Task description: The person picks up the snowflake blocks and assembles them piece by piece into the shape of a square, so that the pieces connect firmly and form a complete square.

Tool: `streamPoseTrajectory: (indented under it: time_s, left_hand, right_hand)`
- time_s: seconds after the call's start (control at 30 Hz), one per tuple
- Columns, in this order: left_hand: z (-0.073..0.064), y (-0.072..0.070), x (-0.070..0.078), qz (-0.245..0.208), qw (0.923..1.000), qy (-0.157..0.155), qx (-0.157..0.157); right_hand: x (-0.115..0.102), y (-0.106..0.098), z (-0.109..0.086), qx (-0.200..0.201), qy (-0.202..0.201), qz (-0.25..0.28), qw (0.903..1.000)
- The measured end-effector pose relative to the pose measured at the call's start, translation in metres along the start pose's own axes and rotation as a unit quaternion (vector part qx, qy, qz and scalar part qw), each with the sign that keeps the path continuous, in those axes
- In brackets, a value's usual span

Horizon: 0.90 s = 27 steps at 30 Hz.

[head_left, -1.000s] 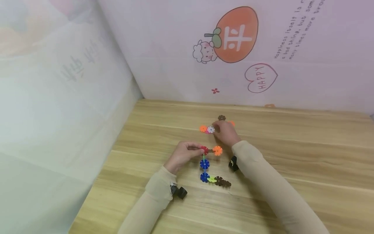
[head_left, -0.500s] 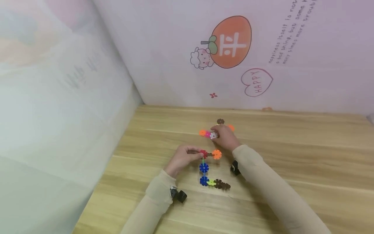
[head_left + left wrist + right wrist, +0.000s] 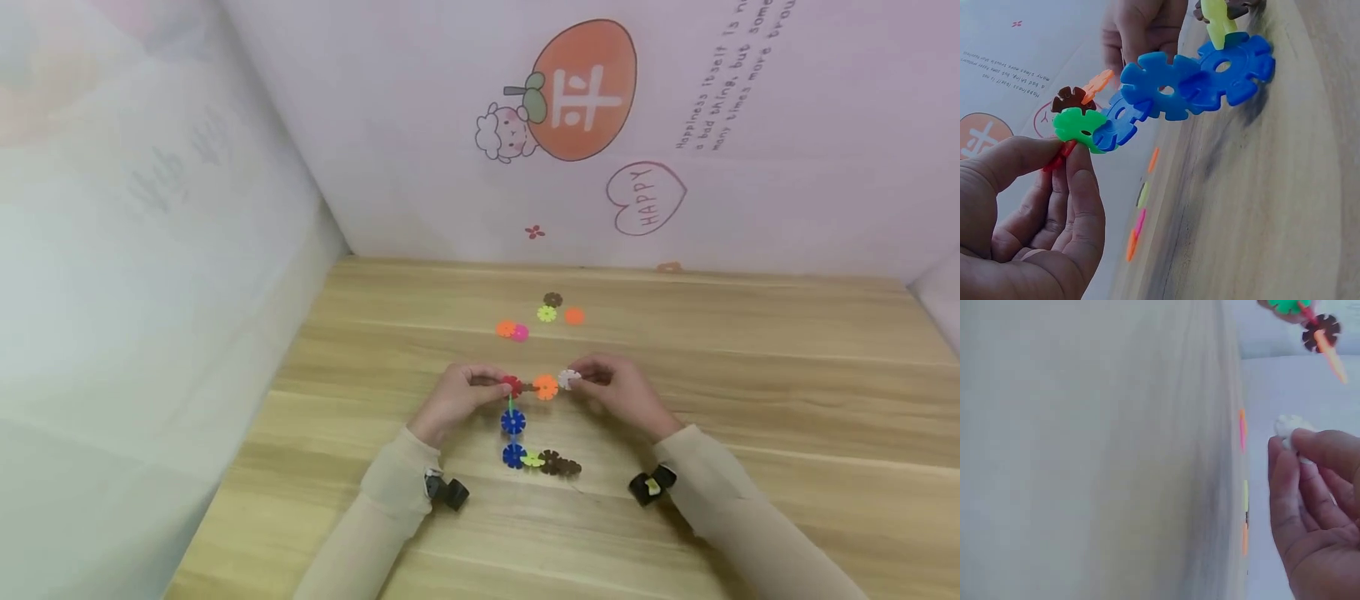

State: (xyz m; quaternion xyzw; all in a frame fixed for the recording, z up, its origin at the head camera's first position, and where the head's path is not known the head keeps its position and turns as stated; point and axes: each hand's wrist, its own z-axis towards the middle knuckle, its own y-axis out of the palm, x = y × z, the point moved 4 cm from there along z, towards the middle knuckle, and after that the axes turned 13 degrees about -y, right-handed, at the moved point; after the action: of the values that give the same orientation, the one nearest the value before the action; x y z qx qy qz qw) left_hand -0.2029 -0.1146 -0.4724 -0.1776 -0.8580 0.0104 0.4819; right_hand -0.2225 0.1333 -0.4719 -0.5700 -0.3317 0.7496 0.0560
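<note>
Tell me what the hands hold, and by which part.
Left hand: the red disc, pinched by its edge. Right hand: the white disc, also by its edge.

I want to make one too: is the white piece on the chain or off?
Off: the right hand pinches the white piece; its wrist view shows it apart from the chain.

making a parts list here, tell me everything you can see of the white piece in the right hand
The white piece is a disc with a notched rim, apparently plastic. The right hand pinches it between thumb and fingers, which partly cover it. It is held above the wooden table, just right of the orange disc in the head view; the right wrist view shows the two apart. Its centre is unclear.
</note>
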Motion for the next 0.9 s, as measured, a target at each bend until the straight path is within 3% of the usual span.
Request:
streamPoseTrajectory:
  time_s: [0.17, 0.3, 0.57, 0.7, 0.9]
  left_hand:
    - [0.001, 0.002, 0.004, -0.001, 1.0, -0.003, 0.0]
    - [-0.001, 0.003, 0.005, -0.005, 1.0, 0.003, 0.003]
    - [-0.002, 0.005, 0.005, -0.017, 0.9998, 0.009, -0.002]
    - [-0.003, 0.006, 0.006, -0.014, 0.9999, 0.008, -0.002]
    - [-0.005, 0.008, 0.006, -0.014, 0.9998, 0.007, -0.008]
  right_hand:
    - [-0.005, -0.003, -0.015, 0.028, -0.001, 0.029, 0.9992]
    - [-0.013, -0.001, -0.02, 0.041, -0.025, 0.03, 0.9984]
    - [-0.024, -0.003, -0.024, 0.06, -0.089, -0.024, 0.994]
    - [-0.029, -0.003, -0.025, 0.071, -0.14, -0.07, 0.985]
    - [-0.034, -0.002, -0.027, 0.079, -0.227, -0.122, 0.9631]
